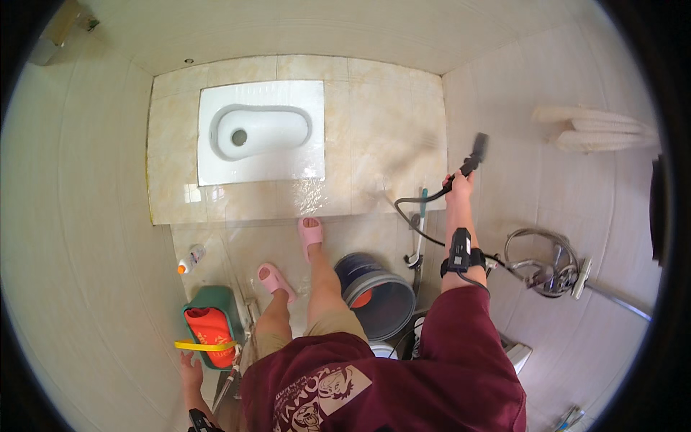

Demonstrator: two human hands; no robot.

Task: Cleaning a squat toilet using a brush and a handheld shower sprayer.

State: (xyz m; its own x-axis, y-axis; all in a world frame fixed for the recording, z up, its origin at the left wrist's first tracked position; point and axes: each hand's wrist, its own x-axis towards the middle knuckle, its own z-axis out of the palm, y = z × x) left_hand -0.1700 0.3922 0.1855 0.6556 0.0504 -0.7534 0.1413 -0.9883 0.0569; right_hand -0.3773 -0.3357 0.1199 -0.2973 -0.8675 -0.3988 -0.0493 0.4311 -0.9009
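In my right hand is a black handheld sprayer on a black hose, held near the right wall. My left hand is low at the left, its fingers apart beside the yellow handle of a green bin with a red bag in it; I cannot tell whether they touch. Ahead, a white squat toilet is set in the raised tiled step. Wet, shiny patches show on its front edge and the tiles.
A white bottle with an orange cap lies on the lower floor. Large dark buckets stand right of my legs, near a long-handled brush. Shower fittings and a hanging towel are on the right wall. The step edge crosses before my feet.
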